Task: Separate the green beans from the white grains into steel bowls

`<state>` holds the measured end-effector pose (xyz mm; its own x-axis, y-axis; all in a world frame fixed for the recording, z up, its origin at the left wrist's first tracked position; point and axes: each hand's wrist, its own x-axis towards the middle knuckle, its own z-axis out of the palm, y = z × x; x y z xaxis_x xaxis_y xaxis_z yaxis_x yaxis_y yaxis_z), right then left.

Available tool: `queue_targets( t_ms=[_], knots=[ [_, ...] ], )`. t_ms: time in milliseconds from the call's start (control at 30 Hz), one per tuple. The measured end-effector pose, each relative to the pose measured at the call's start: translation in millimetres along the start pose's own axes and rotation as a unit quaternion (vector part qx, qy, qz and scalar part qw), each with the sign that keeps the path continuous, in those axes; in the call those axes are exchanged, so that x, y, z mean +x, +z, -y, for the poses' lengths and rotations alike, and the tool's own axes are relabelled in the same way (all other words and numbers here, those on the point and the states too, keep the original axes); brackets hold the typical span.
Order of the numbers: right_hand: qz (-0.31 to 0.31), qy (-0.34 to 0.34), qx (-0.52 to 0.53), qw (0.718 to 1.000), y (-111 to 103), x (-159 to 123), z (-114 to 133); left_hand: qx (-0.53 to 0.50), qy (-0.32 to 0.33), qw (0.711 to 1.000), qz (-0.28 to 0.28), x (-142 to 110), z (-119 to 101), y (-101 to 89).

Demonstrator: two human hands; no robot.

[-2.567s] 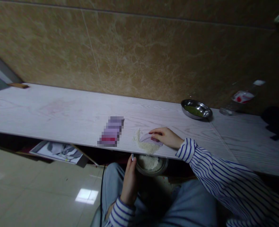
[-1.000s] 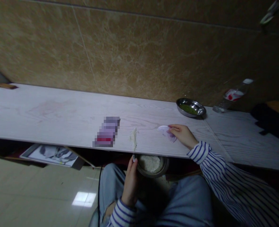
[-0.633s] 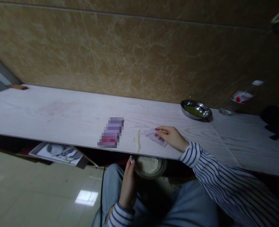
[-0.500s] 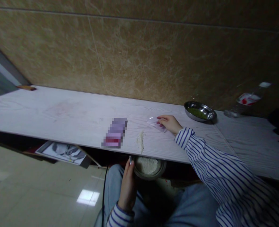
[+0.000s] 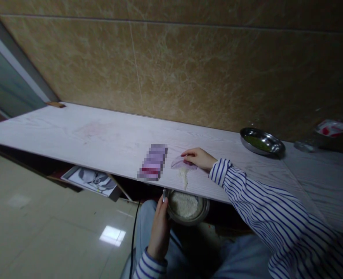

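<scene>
My right hand (image 5: 201,158) is closed on a thin, clear, curved plastic scraper (image 5: 177,162). Its lower edge rests at the top end of a streak of white powder (image 5: 184,179), which looks like flour, on the white wood-grain tabletop (image 5: 125,135). Below the table's front edge, my left hand (image 5: 160,228) grips the left rim of a metal bowl (image 5: 204,215). White powder (image 5: 184,204) lies in the bowl, and the tabletop's edge hides part of its far rim.
A pixelated purple-and-red item (image 5: 154,161) lies left of the powder. At the back right stand a steel dish (image 5: 272,153) with green contents and a clear plastic bottle (image 5: 331,128). An open drawer (image 5: 91,180) sits under the table; a tiled wall (image 5: 189,77) rises behind.
My right hand has brought the scraper left and toward me, up to the powder streak. My left hand keeps the bowl under the table edge. The view has shifted left.
</scene>
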<state>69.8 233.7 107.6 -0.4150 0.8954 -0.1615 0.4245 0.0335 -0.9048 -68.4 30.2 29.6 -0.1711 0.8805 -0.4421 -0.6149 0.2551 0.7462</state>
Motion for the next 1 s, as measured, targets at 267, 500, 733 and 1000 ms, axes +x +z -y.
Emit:
queue_targets(
  t_ms=[267, 500, 733, 1000],
  knots=[
    [0.064, -0.016, -0.012, 0.998, 9, -31, 3, 0.016, 0.010, 1.000, 0.011, -2, 1, 4.4],
    [0.097, -0.028, -0.015, 0.995, 15, -61, 4, 0.011, 0.005, 1.000, 0.023, -4, 1, 6.1],
    [0.041, -0.023, -0.017, 0.999, 0, -79, 2, 0.021, 0.013, 0.999, 0.034, -8, 2, 5.1],
    [-0.159, 0.018, -0.007, 0.987, -39, -69, -20, 0.024, -0.003, 0.999, 0.037, -10, 6, 6.3]
  ],
)
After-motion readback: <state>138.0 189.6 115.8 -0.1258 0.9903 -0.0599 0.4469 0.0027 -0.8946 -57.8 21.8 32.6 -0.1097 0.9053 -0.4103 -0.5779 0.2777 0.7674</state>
